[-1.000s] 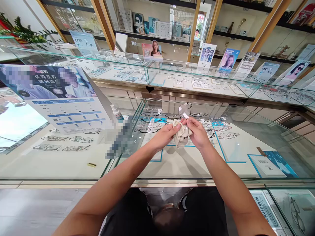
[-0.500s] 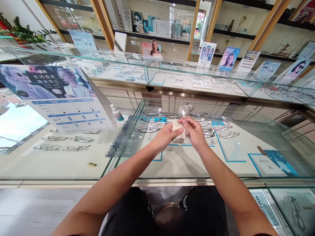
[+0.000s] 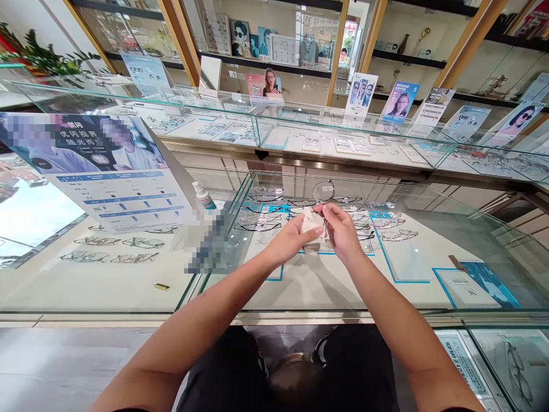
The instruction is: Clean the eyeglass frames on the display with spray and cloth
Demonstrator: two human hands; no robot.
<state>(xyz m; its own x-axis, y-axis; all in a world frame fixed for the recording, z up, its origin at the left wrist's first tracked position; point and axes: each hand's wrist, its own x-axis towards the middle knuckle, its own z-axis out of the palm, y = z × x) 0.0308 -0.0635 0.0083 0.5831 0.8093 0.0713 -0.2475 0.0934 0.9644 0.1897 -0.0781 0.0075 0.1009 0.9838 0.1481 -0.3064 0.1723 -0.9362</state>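
Over the glass counter, my left hand (image 3: 293, 238) is closed on a cream cleaning cloth (image 3: 314, 228), its thumb pressed along the cloth's front. My right hand (image 3: 341, 230) pinches a pair of thin-framed eyeglasses (image 3: 323, 191) right beside it. One round lens sticks up beyond my fingers, with a small pale label or reflection on it. The cloth and my fingers hide the rest of the glasses. Beneath the glass, several rows of spectacle frames (image 3: 258, 226) lie around and behind my hands.
A large printed stand-up sign (image 3: 124, 189) stands on the left of the counter. Near it are a small spray bottle (image 3: 204, 196) and a gold-coloured tag (image 3: 161, 286). Behind runs another glass showcase (image 3: 295, 123) with several upright cards on it.
The raised lens has shifted slightly right and turned a little. My left hand and the cloth have moved slightly; both hands keep their hold.
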